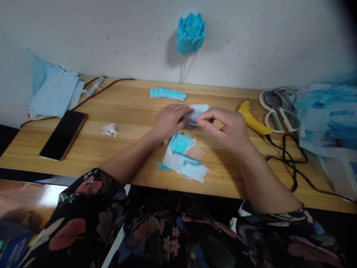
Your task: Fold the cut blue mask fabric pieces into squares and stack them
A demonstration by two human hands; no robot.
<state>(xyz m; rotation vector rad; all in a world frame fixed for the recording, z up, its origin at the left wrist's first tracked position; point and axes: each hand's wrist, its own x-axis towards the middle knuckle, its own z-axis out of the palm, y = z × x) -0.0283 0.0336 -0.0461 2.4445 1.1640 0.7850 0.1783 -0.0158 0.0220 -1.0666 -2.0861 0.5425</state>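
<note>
Fingers (184,111) of 2 hands (170,121) (231,126) partly hide pale-blue sheet (199,108).

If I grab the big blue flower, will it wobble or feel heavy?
It may wobble, since the bulky blue flower tops one thin stick. It's probably light and squashy, because its petals look like thin, soft sheets.

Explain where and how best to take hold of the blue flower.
Probably pinch the thin stem below the bloom, coming from the front: the stem stands bare and nearly upright, the wall is behind, and the layered bloom looks easily crushed.
</note>
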